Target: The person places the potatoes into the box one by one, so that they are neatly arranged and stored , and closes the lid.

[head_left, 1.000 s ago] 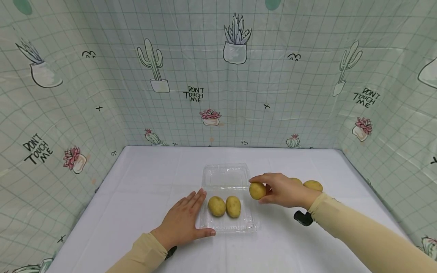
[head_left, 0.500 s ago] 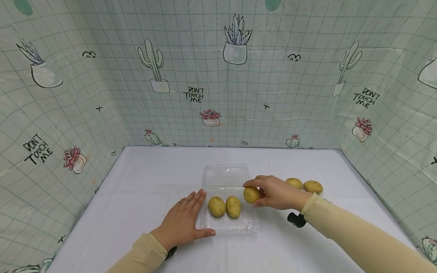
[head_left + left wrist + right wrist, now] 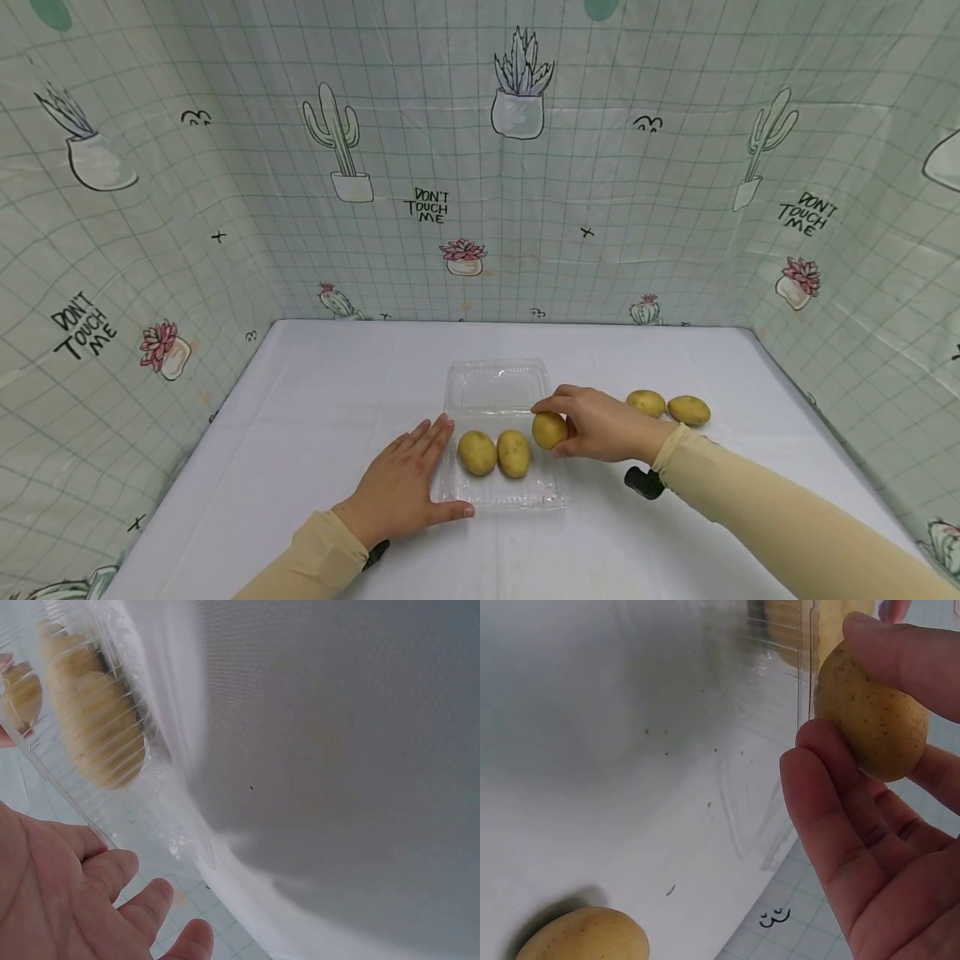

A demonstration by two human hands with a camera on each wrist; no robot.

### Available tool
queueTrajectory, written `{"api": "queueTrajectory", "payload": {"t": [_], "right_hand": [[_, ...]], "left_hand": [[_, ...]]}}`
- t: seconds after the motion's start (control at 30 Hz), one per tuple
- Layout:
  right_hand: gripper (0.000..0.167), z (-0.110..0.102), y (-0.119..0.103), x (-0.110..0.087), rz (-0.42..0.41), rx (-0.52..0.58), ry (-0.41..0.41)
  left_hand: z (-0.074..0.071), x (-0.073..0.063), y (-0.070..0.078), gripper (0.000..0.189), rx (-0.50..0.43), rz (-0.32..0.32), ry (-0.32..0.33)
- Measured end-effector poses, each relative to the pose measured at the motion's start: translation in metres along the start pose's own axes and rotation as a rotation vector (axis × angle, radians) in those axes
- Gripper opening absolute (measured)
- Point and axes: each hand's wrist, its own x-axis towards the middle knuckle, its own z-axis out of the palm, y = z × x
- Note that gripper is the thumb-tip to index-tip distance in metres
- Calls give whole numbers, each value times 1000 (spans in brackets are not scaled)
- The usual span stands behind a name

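Observation:
My right hand [image 3: 600, 425] pinches a potato [image 3: 549, 431] between thumb and fingers, over the right side of a clear plastic clamshell box [image 3: 540, 500]. Two more potatoes, one rounder [image 3: 477, 453] and one longer [image 3: 513, 454], lie side by side in the box's base. The lid [image 3: 495, 388] is folded back, away from me. My left hand [image 3: 397, 487] rests at the box's left edge with fingers straight and thumb spread along the front corner. In the right wrist view the held potato [image 3: 874, 712] sits right by the box rim.
Two loose potatoes, one nearer the box [image 3: 647, 403] and one further right [image 3: 688, 410], lie on the white-covered table [image 3: 337, 367] beyond my right forearm. A patterned cloth [image 3: 600, 275] stands upright around the back and sides.
My right hand has carried its potato leftward and slightly down, from beside the box to over its right edge. Both loose potatoes now show fully. My left hand has stayed put.

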Motion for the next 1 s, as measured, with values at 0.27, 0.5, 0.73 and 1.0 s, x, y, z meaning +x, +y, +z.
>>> {"api": "queueTrajectory", "payload": {"t": [0.27, 0.5, 0.73, 1.0], "right_hand": [[57, 3, -4, 3, 13, -21, -11], [56, 6, -3, 4, -17, -19, -23], [57, 7, -6, 6, -10, -34, -48], [55, 9, -8, 9, 20, -77, -80]], "left_hand": [[0, 1, 0, 113, -9, -5, -2], [-1, 0, 1, 110, -18, -4, -1], [0, 2, 0, 112, -9, -5, -6], [0, 1, -1, 114, -14, 1, 5]]}}
